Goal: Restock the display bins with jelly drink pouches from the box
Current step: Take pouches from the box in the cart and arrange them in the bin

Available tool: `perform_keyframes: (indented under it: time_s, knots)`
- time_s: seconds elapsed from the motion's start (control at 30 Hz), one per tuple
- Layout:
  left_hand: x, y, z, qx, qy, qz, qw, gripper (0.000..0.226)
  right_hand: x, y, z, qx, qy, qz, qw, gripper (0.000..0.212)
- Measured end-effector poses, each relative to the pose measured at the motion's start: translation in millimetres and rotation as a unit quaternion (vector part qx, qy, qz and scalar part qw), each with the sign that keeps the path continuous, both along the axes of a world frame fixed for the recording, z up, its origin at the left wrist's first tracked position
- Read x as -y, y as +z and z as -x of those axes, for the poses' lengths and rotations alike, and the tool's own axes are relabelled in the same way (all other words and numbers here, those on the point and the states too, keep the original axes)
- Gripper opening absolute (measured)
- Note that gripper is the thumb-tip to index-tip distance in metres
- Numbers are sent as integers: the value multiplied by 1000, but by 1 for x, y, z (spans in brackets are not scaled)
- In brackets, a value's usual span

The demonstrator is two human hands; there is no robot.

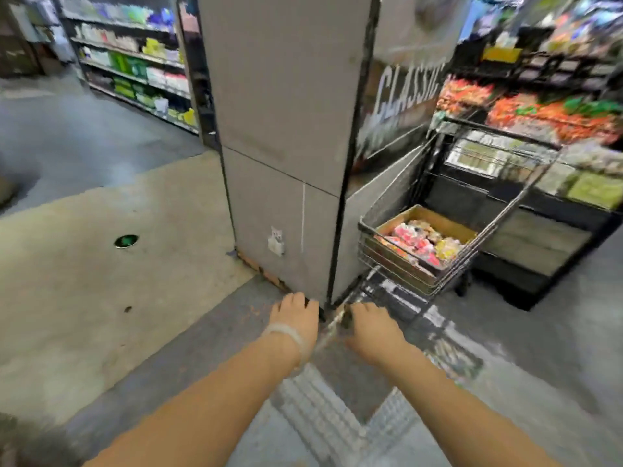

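Gripping the cart handle (332, 326), both hands sit side by side on the bar, which is the hold of someone steering a load rather than picking from it. The left hand (296, 315) has its fingers curled down over the far side of the bar, and the right hand (371, 326) does the same just beside it, with its fingertips (352, 313) wrapped over a dark part of the handle. Motion blur smears the bar between them, so the grip looks like a full wrap on both sides, though I cannot tell exactly how the thumbs lie. A pale band (286, 332) circles the left wrist.

Ahead of the fingers and off to their right, the wire cart (397, 271) carries the cardboard box (448, 224), set low in the basket where it will ride steadily while the cart is pushed. The box is open at the top and holds the jelly drink pouches (418, 241), a loose heap of pink, red and yellow packs filling much of it. None is in either hand.

Beyond the cart, further right of the fingers, stand the display bins (546, 116), already heaped with orange-red packets. Straight ahead of the fingers rises a grey pillar (283, 129), close by the cart's left side. Restocking proper has probably not begun; the cart seems to be positioned by the display first.
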State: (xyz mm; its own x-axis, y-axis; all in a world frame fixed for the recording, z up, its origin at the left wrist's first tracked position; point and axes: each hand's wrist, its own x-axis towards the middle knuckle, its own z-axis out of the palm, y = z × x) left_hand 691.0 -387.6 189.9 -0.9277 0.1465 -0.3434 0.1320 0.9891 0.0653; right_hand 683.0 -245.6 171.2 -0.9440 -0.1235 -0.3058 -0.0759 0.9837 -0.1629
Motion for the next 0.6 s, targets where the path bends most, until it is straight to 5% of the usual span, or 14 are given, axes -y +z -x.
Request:
perform_keyframes:
  time_s: [0.37, 0.6]
  knots:
    - [-120, -2, 225, 4, -168, -12, 986, 55, -119, 1, 157, 25, -168, -17, 985, 34]
    - [-188, -30, 332, 23, -213, 6, 977, 66, -192, -17, 261, 22, -214, -12, 977, 48]
